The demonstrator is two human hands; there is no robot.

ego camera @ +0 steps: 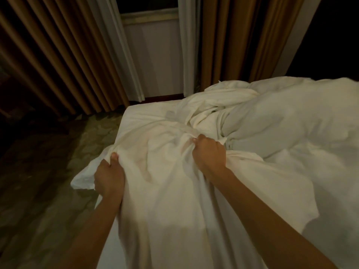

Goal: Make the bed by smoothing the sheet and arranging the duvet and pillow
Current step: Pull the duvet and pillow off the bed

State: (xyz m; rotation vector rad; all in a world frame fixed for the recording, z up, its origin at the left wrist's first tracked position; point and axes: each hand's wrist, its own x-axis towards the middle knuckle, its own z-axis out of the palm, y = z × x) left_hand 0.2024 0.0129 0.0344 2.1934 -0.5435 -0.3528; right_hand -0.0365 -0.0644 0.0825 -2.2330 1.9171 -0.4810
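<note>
Head view gives me the sheet (167, 191) first: white, thin, bunched up over the near left part of the bed (136, 117). My left hand (109, 177) grips a fold of it at the bed's left edge, thumb on top and fingers curled into the cloth. A loose corner of sheet hangs out to the left of that hand, over the floor. My right hand (208, 152) clamps another gathered fold farther in, toward the middle of the bed, knuckles up, with the cloth puckered around the fingers. The two hands are apart, and a wrinkled span of sheet lies between them. From the hands the sheet drapes down toward me and covers the near part of the bed. Beyond the right hand and out to the right lies the duvet (281, 123), heaped and twisted, touching the sheet. At the far left corner the bed lies flatter. Left of the bed I see a patterned carpet (48, 171), dim. Behind the bed hang brown curtains (58, 55) on both sides, with pale sheers (189, 45) inside them. Between the sheers is a dark window (149, 6) above a pale wall panel (155, 55).
</note>
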